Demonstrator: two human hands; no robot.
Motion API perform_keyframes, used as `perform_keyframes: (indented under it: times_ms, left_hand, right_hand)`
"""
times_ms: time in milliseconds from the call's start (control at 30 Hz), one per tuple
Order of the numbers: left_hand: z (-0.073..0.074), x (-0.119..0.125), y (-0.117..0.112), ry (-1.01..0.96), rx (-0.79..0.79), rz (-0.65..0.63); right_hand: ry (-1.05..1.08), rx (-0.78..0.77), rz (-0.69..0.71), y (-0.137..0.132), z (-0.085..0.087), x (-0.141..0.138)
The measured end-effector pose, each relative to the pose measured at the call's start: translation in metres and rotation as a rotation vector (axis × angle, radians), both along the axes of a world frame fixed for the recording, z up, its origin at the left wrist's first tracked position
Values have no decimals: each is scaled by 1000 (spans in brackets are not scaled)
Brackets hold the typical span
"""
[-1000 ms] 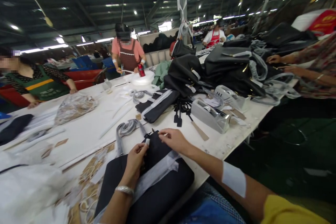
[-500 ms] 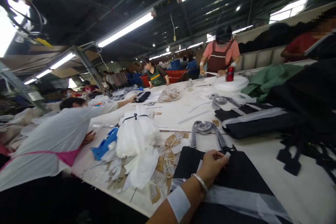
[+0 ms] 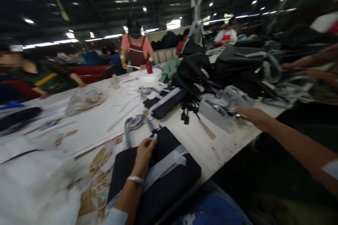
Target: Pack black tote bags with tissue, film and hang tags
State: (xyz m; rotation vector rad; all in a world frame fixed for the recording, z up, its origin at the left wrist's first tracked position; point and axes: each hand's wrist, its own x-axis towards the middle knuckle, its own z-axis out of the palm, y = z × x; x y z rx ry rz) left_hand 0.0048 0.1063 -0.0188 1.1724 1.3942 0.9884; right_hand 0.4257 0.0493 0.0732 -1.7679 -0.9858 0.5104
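A flat black bag [image 3: 171,186] lies at the table's near edge, with a band of translucent wrap [image 3: 165,168] across it and a coiled grey strap [image 3: 136,122] beyond its top. My left hand [image 3: 144,153] rests over the bag's upper part, fingers pinched together. A small whitish piece shows at their tips; whether it is held or wrapped round a finger is unclear. On the right, my right hand [image 3: 255,117] reaches to a grey tape dispenser [image 3: 216,114], its blurred fingertips at the dispenser's far end.
Another black bag [image 3: 166,102] lies beyond, near black tags [image 3: 186,110]. Dark bags [image 3: 237,66] are piled at the back right. White wrapping [image 3: 34,179] and corded brown tags [image 3: 100,168] lie left. A person in a brown apron [image 3: 136,49] stands across the table; another person's arms [image 3: 308,66] reach in right.
The view has swung to the right. My right hand has come into view at the tape dispenser. My left hand stays on the black bag, fingers still pinched.
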Motion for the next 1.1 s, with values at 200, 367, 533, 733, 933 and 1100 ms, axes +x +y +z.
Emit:
perform_keyframes:
  times_ms: [200,367,533,733,933,1100]
  left_hand:
    - [-9,-5,4,56,-67,-49]
    - [-11,-6,4,56,-80,-45]
    - [-9,-5,5,33,-88,-36]
    - [3,0,-4,24,17,-12]
    - [-4,0,-1,-75,80,0]
    - [-5,0,-3,-128,119,4]
  right_hand:
    - [215,-126,-42,-34,5,46]
    - [265,-198,-48,-40,-22,47]
    - [223,-195,-191,-52,-56,51]
    - [141,-151,-162,-60,-75,5]
    - [291,-43,581,-5,-36,-160]
    - [470,-18,781,53,-46,-268]
